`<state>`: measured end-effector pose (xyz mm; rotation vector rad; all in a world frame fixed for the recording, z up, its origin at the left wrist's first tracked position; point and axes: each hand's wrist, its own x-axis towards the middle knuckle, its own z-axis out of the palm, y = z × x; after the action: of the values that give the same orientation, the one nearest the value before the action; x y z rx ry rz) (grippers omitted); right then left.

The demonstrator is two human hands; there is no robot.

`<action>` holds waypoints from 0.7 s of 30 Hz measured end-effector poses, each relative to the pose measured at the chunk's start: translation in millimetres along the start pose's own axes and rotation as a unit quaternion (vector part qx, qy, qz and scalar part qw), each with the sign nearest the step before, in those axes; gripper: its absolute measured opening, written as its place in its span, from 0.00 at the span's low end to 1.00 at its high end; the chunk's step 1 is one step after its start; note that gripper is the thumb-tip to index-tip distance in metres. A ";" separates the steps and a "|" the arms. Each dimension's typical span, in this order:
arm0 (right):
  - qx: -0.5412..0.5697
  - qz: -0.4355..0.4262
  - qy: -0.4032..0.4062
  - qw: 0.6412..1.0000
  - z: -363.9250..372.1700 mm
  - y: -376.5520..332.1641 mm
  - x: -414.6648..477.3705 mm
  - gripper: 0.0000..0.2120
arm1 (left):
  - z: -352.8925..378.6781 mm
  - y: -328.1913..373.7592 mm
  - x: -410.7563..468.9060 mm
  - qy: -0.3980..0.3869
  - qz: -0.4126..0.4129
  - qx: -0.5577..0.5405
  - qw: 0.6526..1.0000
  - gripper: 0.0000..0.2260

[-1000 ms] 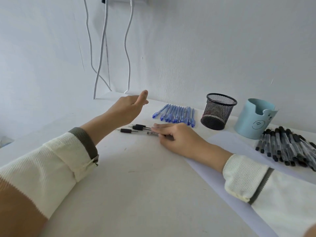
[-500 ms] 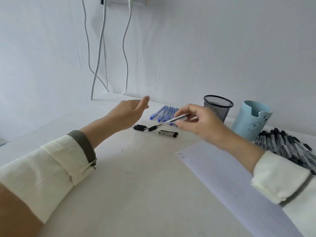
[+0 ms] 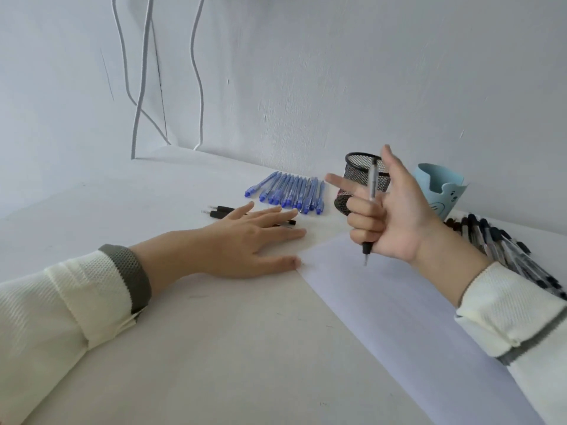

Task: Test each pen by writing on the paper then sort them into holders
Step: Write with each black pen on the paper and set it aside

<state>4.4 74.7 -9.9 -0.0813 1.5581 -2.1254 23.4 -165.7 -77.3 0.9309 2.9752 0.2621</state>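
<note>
Grey slim pen (image 3: 373,182) upright in right hand (image 3: 397,220) grip; left hand (image 3: 245,240) splayed flat.

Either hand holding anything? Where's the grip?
Right hand grips a pen around mid-barrel, just above its black grip section, tip down over the paper. Left hand lies flat on the table, holding nothing.

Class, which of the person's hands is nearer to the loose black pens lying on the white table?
Left. The left hand lies flat, fingers over the loose black pens; the right hand is held up above the white paper, gripping a grey pen.
</note>
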 end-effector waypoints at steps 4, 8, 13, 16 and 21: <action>0.064 -0.007 0.004 0.998 1.6 2.7 0.5 0.30 | -0.8 -0.3 0.0 -0.003 -0.011 -0.017 1.000 0.29; 0.052 -0.033 -0.012 0.998 9.6 3.3 -0.8 0.31 | 0.6 -1.1 2.9 0.018 -0.026 -0.028 0.999 0.28; -0.001 -0.072 -0.024 0.997 12.2 13.8 5.4 0.23 | 1.7 -5.0 4.5 0.021 -0.045 -0.026 0.998 0.32; -0.108 -0.047 -0.037 0.992 7.6 20.4 5.3 0.31 | 2.0 -4.6 5.6 0.013 -0.052 -0.019 0.998 0.36; -0.128 -0.055 -0.075 0.987 10.4 27.3 4.7 0.30 | -1.1 0.8 5.3 -0.006 -0.072 -0.010 0.997 0.39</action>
<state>13.4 57.5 -32.2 -0.4140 1.7627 -1.9382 19.4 -162.3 -75.9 0.7079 3.0045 0.2828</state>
